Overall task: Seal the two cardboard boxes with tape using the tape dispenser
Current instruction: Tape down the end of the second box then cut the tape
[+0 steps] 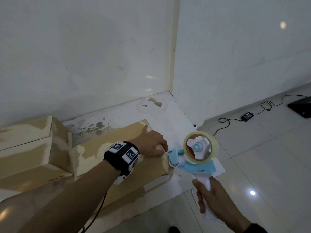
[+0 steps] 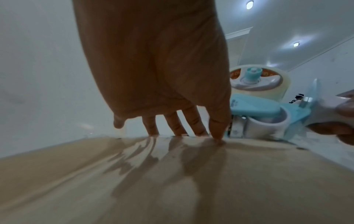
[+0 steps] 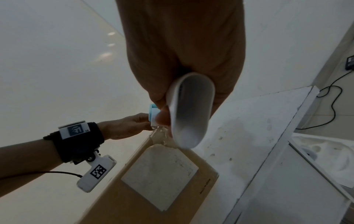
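My right hand (image 1: pixel 217 200) holds the tape dispenser (image 1: pixel 193 153) in a closed grip at the near box (image 1: pixel 117 148) edge on the surface, left hand (image 1: pixel 151 143) fingers pressing the tape flat; I should pull firmly to cut cleanly.

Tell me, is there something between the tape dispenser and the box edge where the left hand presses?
Nothing visible. The tape dispenser sits right at the end of the near box, beside the left hand. The right hand grips its handle.

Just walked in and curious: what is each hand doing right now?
Left hand: open, fingertips pressing down on the near cardboard box at its end by the dispenser.
Right hand: closed around the handle of the tape dispenser.
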`<state>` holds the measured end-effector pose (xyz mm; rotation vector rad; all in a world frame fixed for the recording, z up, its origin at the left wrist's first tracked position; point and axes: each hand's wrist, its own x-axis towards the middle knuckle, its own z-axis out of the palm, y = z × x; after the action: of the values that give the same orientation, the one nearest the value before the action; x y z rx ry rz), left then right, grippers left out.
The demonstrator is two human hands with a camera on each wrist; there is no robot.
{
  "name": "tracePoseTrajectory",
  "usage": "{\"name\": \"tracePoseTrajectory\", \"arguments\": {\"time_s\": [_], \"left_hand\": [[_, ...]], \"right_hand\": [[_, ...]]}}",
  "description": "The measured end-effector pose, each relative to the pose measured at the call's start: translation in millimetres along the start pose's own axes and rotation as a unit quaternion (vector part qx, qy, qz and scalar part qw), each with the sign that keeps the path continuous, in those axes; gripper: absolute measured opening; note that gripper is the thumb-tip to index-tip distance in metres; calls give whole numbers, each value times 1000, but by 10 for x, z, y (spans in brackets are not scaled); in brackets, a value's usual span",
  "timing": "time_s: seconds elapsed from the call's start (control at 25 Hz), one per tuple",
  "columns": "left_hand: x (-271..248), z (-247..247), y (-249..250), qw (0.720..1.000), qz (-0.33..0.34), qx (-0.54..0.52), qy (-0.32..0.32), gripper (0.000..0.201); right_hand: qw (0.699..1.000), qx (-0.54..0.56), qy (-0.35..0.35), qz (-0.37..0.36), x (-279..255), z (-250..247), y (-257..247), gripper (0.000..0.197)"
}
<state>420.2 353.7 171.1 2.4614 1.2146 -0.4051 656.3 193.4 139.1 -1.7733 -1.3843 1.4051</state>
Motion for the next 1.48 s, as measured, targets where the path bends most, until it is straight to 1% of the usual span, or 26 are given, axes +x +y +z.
{"name": "tracePoseTrajectory", "arguments": {"time_s": [0.12,0.28,0.44,0.6,0.76,0.88,0.96,1.04,1.16,1.2,1.24,1.32,1.4,1.48], "left_hand": [[-51,41,19,1000,9,0,0,32],[-57,28,-7,1000,4,-16,-3,30],[-19,-18,13,1000,-6,-16,-20,28],[-23,-31,41,999,-13,-27,-23,28],[-37,-11,68,999,-19,-24,-24,29],[-57,33,67,999,-26,-32,-15,29],[-53,33,54,999,-24,-33,-14,28],[-34,15,47,999,-23,-31,-21,26],[-14,5,38,999,-22,-32,-32,26],[-18,1,46,999,-22,-32,-32,26],[-29,-7,64,999,-23,-36,-29,27],[-91,4,172,998,-18,-59,-33,30],[-169,105,330,998,17,-61,-25,29],[-248,222,468,998,56,-12,-7,26]], "right_hand": [[1000,-5,6,2,-19,37,56,33],[1000,3,4,6,-81,36,76,40],[999,25,-17,17,-332,-91,174,46],[998,-28,8,58,-485,-178,410,49],[998,-38,-52,3,-479,-74,307,52],[997,-37,-73,-8,-397,-49,152,47],[994,-56,-93,17,-407,-151,121,47],[991,-70,-109,36,-483,-255,202,40],[984,-85,-137,79,-640,-232,374,27],[983,-80,-142,90,-672,-197,427,27],[983,-77,-138,91,-678,-188,466,30],[990,-46,-94,94,-675,-235,492,37],[994,-5,-47,94,-644,-347,455,40],[996,15,-14,86,-594,-435,404,42]]}}
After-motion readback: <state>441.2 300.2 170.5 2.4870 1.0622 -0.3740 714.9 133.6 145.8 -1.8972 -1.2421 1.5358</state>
